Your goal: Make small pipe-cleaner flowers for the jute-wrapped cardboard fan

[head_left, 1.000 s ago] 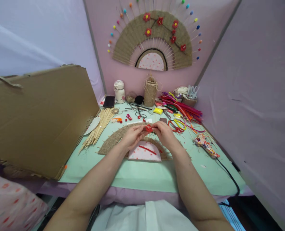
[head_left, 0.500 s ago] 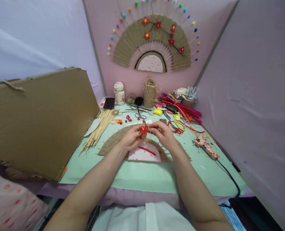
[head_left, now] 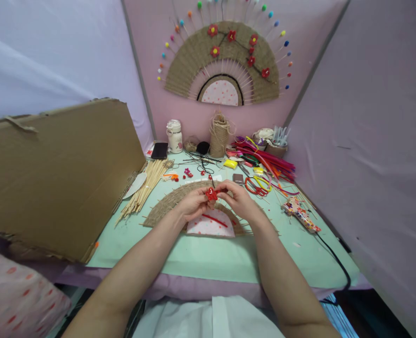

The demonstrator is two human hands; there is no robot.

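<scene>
A small red flower point(head_left: 211, 193) with a pale centre sits between my two hands. My left hand point(head_left: 194, 203) grips it from the left with closed fingers. From the right, the pinched fingertips of my right hand point(head_left: 234, 195) hold one of its petals. Beneath both hands lies a woven twine fan point(head_left: 165, 206) with stick ends poking out along its edge. Its half-round, pink-dotted base point(head_left: 200, 228) carries a straight red strip point(head_left: 215, 220). My hands cover the middle of the fan.
Bamboo sticks point(head_left: 146, 190) and a cardboard sheet point(head_left: 63, 183) lie to the left. Scissors point(head_left: 257, 187), fuzzy pipe cleaners point(head_left: 267, 159) and a corded glue gun point(head_left: 301, 214) are at the right. Behind stand a twine spool point(head_left: 219, 136) and a white bottle point(head_left: 174, 136). A finished fan point(head_left: 193, 61) hangs on the wall.
The red flower has moved slightly down and turned, its petals now looking more bunched. My right hand has shifted a little lower and left, uncovering a small brown square behind it.
</scene>
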